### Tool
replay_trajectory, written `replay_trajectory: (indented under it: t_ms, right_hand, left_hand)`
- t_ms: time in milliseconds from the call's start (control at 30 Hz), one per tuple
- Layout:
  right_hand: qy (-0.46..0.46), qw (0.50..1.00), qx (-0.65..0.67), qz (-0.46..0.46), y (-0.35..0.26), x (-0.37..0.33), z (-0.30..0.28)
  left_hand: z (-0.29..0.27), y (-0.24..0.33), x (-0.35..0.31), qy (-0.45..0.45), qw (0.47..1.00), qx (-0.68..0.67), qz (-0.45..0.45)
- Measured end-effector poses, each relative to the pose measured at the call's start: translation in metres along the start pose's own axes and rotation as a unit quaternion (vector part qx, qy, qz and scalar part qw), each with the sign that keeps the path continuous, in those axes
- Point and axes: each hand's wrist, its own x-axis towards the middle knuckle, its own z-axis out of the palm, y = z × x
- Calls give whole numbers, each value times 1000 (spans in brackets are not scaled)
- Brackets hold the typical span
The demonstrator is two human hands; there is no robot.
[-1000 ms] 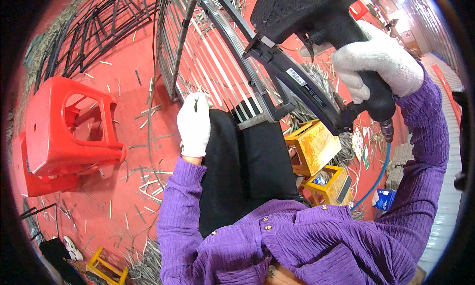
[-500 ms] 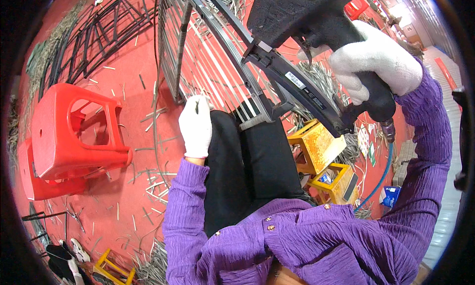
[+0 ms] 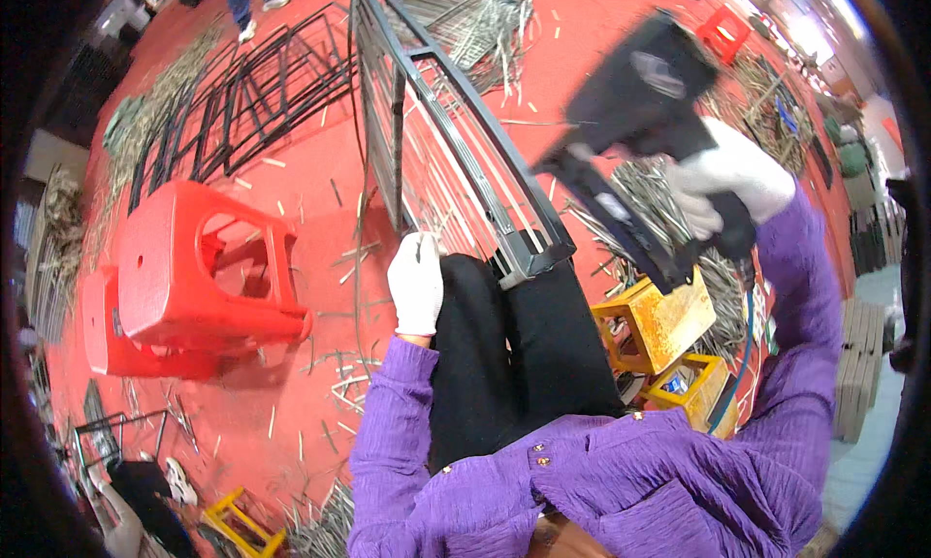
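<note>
A black metal frame (image 3: 485,156) strung with pale strips leans upright against my black-trousered knees, its near corner on my lap. My left hand (image 3: 417,285), in a white glove, is closed at the frame's lower left edge. What its fingers hold, if anything, is hidden. My right hand (image 3: 734,175), also gloved, grips the handle of a black nail gun (image 3: 645,83), raised to the right of the frame and apart from it. The gun is slightly blurred. A blue air hose (image 3: 745,364) runs down from its handle.
Stacked red plastic stools (image 3: 165,277) stand at the left. Yellow stools (image 3: 669,320) are close by my right leg, beside heaps of grey strips (image 3: 645,185). More black frames (image 3: 242,102) lie at the far left. Scraps litter the red floor. Another person's legs (image 3: 242,0) show at the top.
The nail gun in my right hand has moved off the frame, to the right and away from it. My left hand stays closed at the frame's edge. The view has shifted.
</note>
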Motion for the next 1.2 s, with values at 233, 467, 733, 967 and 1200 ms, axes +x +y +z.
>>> replay_trajectory:
  t_ms: [233,467,733,967,1200]
  right_hand:
    - [251,920,-278,112,228,-1,-139]
    - [497,644,-476,334,455,4,-139]
    - [509,689,-458,238,486,-10,-124]
    - [578,634,-420,296,513,-28,-118]
    - [633,603,-480,67,428,-4,-92]
  left_hand:
    - [-60,-32,34,51,993,93,60]
    - [-130,14,246,145,935,227,231]
    - [-83,64,433,70,984,164,31]
    - [-90,50,494,-18,980,167,103]
    - [-90,138,398,-37,828,544,132]
